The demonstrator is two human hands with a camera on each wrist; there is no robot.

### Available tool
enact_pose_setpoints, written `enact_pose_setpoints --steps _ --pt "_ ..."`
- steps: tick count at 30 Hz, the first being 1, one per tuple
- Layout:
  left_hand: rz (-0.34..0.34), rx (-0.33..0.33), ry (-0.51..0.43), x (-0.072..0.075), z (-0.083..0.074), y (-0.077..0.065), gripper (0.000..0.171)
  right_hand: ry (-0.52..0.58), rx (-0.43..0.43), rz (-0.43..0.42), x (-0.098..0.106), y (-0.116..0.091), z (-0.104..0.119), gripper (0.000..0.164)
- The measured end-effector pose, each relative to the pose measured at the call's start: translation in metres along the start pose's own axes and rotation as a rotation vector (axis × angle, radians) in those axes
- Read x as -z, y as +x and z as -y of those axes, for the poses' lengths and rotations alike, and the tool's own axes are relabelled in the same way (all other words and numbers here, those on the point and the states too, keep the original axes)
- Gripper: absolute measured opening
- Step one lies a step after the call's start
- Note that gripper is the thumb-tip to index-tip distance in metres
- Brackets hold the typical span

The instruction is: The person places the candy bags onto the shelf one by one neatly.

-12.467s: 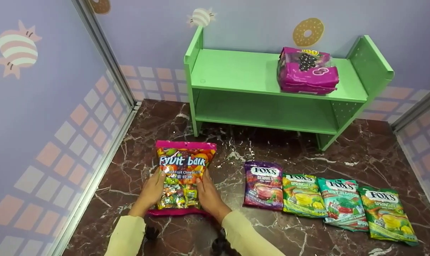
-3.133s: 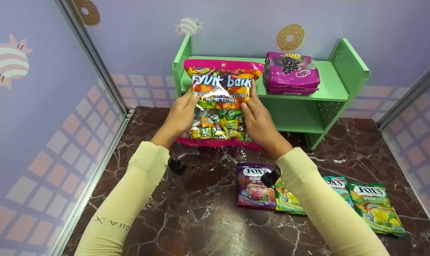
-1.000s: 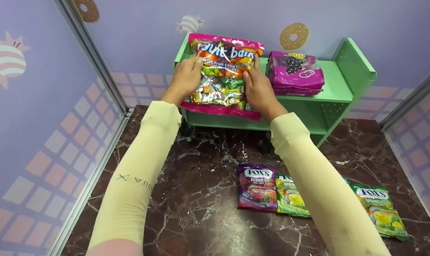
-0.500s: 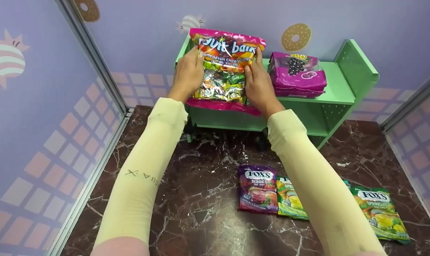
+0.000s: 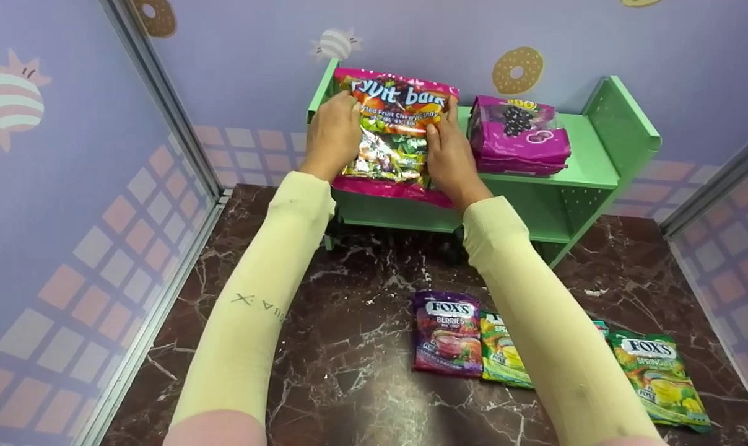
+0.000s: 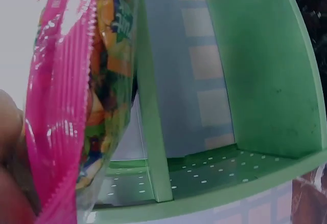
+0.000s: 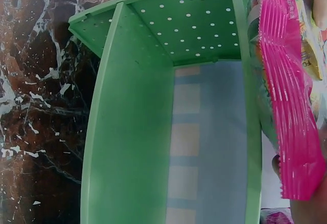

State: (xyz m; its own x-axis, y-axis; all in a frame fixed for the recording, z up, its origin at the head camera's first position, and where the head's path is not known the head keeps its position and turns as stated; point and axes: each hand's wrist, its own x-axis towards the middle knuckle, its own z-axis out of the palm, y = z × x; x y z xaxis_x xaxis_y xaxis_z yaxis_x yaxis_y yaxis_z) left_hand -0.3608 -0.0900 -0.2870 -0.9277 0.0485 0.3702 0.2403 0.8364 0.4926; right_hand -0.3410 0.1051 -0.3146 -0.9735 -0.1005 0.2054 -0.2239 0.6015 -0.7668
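Both hands hold a bag of fruit chewy candy [image 5: 395, 118] with pink bands at its top and bottom, over the left part of the green shelf's [image 5: 587, 145] upper board. My left hand [image 5: 334, 136] grips the bag's left side, while my right hand [image 5: 453, 158] grips the right side, thumb on the front. The bag leans back, its printed front facing up toward me. In the left wrist view, its pink crimped edge [image 6: 61, 96] is close beside the upper board's front edge. A purple packet with a grape picture [image 5: 522, 136] sits right of it on that board.
Several Fox's candy bags lie in a row on the dark marble floor, among them a purple berries bag [image 5: 448, 334] and a green one [image 5: 662, 378]; my right sleeve [image 5: 547, 322] partly covers the row. Patterned walls [image 5: 58, 186] stand behind and at both sides.
Earlier the fruit candy bag was down at the floor between both hands; it has since been raised to the upper board. Over the last half second, hands and bag have lowered slightly.
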Motion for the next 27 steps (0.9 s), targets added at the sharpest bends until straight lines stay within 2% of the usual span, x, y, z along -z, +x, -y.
enact_pose_setpoints --steps 4,8,11,15,18,23,27 --pt "0.024 0.019 0.062 0.000 -0.001 -0.002 0.037 -0.001 -0.006 0.009 -0.003 0.000 -0.001 0.051" --pt "0.121 0.041 0.110 0.001 -0.006 -0.009 0.060 -0.018 -0.019 0.007 -0.006 0.001 0.001 0.051" --pt "0.196 -0.049 0.161 -0.001 -0.011 -0.017 0.071 -0.040 -0.034 0.003 -0.007 0.002 0.004 0.051" --pt "0.294 -0.250 0.232 -0.009 -0.014 -0.030 0.083 -0.053 -0.067 0.012 -0.006 0.003 0.006 0.050" --pt "0.358 -0.333 0.250 -0.012 -0.015 -0.037 0.101 -0.059 -0.087 0.028 -0.005 0.005 0.007 0.051" --pt "0.393 -0.371 0.327 -0.019 -0.014 -0.043 0.129 -0.074 -0.115 0.042 -0.004 0.006 0.009 0.052" --pt "0.376 -0.377 0.401 -0.026 -0.014 -0.046 0.132 -0.072 -0.132 0.050 -0.004 0.007 0.010 0.053"
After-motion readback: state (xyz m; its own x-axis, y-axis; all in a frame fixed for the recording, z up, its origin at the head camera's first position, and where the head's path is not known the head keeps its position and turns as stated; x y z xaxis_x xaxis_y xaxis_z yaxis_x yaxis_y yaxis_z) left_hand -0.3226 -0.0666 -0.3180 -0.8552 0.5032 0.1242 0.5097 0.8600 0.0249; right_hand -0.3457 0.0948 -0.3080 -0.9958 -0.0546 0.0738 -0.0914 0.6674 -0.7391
